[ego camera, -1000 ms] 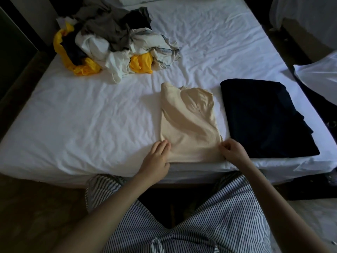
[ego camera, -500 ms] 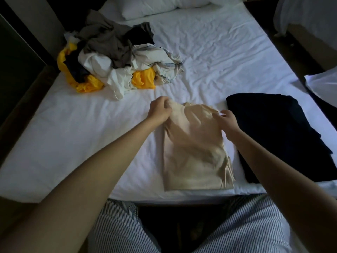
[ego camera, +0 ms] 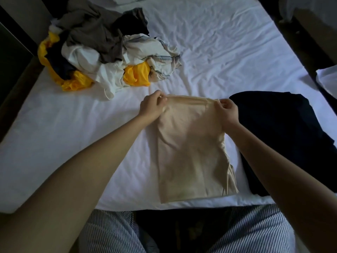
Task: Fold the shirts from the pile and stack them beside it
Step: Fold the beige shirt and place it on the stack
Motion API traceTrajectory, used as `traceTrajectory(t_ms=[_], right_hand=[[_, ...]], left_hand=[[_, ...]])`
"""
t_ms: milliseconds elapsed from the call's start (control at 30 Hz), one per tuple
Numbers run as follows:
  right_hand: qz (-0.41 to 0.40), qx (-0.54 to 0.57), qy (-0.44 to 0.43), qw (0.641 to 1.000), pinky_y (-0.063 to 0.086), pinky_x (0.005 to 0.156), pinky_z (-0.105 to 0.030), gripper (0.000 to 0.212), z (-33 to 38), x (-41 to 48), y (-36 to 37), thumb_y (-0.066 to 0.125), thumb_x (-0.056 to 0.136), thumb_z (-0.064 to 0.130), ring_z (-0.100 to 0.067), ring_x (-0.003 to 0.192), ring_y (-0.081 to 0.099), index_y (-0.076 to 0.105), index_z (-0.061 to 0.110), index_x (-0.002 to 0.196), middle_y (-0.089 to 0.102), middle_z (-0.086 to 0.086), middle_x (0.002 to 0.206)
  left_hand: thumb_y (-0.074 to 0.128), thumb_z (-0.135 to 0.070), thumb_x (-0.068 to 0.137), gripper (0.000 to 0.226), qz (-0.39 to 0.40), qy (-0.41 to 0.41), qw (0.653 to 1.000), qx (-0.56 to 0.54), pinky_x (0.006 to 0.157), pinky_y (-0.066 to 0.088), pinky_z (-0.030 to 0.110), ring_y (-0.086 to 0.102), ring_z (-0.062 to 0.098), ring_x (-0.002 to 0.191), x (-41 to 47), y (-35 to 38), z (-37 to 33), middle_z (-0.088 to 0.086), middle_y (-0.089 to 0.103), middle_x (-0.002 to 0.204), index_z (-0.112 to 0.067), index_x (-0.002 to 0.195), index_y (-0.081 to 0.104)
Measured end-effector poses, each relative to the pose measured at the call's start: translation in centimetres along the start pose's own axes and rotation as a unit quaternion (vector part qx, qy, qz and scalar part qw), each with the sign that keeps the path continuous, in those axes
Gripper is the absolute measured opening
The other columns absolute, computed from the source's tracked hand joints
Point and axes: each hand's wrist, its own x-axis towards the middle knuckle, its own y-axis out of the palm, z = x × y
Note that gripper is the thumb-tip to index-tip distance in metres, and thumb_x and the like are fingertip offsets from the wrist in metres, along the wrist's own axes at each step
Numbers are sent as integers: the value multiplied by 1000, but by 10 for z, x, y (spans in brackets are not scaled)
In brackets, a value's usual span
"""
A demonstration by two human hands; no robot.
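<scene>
A beige shirt [ego camera: 191,152], folded into a long strip, lies near the front edge of the white bed [ego camera: 228,52]. My left hand [ego camera: 152,106] pinches its far left corner and my right hand [ego camera: 228,111] pinches its far right corner, with the far edge lifted slightly off the sheet. A folded dark navy garment [ego camera: 284,136] lies just right of the beige shirt. The pile of unfolded shirts [ego camera: 102,50], grey, white, yellow and black, sits at the back left of the bed.
The bed's front edge runs just below the beige shirt, with my striped trousers [ego camera: 246,232] under it. A dark wall or board [ego camera: 16,57] borders the bed on the left. White fabric [ego camera: 328,79] shows at the right edge.
My hands went from the near corners of the beige shirt to its far corners and now grip and lift that far edge. The head camera tilted.
</scene>
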Motion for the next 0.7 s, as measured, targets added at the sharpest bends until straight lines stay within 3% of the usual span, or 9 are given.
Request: traceTrajectory(t_ms=[67,133,167,233,267,333,367,467,700], right_hand=[[-6,-93,-25,995,40,69,-31,13,5,-8,2,47,91,18,-10,67,52,54,13,82,57,5,77],[-30,-207,-82,974,35,96,-38,30,8,-26,2,46,92,18,-28,110,52,52,8,120,54,-12,122],[-46,-244,-164,955,31,100,-39,38,9,-40,3,45,91,18,-33,117,49,50,3,126,52,-17,128],[-14,-288,-341,894,35,100,-41,44,0,-70,10,42,86,23,-38,115,53,58,0,120,59,-20,123],[35,-334,-381,862,36,102,-44,48,-12,-81,14,37,86,28,-39,118,53,60,2,121,59,-19,124],[162,-430,-322,828,21,111,-43,63,-34,-97,16,21,89,43,-35,135,37,48,13,137,45,-11,144],[186,-455,-285,823,10,113,-41,69,-44,-98,15,12,89,50,-30,142,25,37,20,145,33,-6,152],[171,-489,-237,822,-5,114,-45,74,-52,-86,10,0,84,60,-21,147,3,17,31,150,12,1,159],[129,-533,-110,829,-9,115,-45,67,-43,-62,-5,26,95,56,-25,146,-5,2,29,151,-5,-1,160]], left_hand=[[52,-23,93,33,-64,15,996,53,92,36,38,48,30,116,-14,9,-7,11,56,125,-11,124,53],[50,-16,87,39,-137,115,982,68,93,37,39,52,35,115,-36,21,-18,18,58,124,-2,124,55],[48,-16,84,41,-153,190,966,84,91,39,38,56,36,111,-49,28,-25,21,60,120,1,120,58],[43,-22,86,47,-81,304,934,170,98,43,38,56,36,118,-73,48,-28,22,58,128,2,124,58],[40,-25,91,51,11,304,928,214,108,34,40,44,32,132,-82,54,-30,19,47,141,-1,135,48],[37,-34,97,60,169,221,917,287,117,1,40,6,22,147,-90,65,-23,6,11,160,-16,151,20],[36,-39,96,63,189,175,917,304,116,-6,43,-5,20,147,-88,68,-19,0,-1,161,-24,152,13],[33,-50,96,61,162,123,930,307,116,-6,47,-6,20,147,-75,71,-13,-5,-6,160,-38,151,8],[23,-52,99,56,171,-10,962,213,116,-6,47,-10,18,147,-37,49,10,-9,-7,160,-43,149,1]])
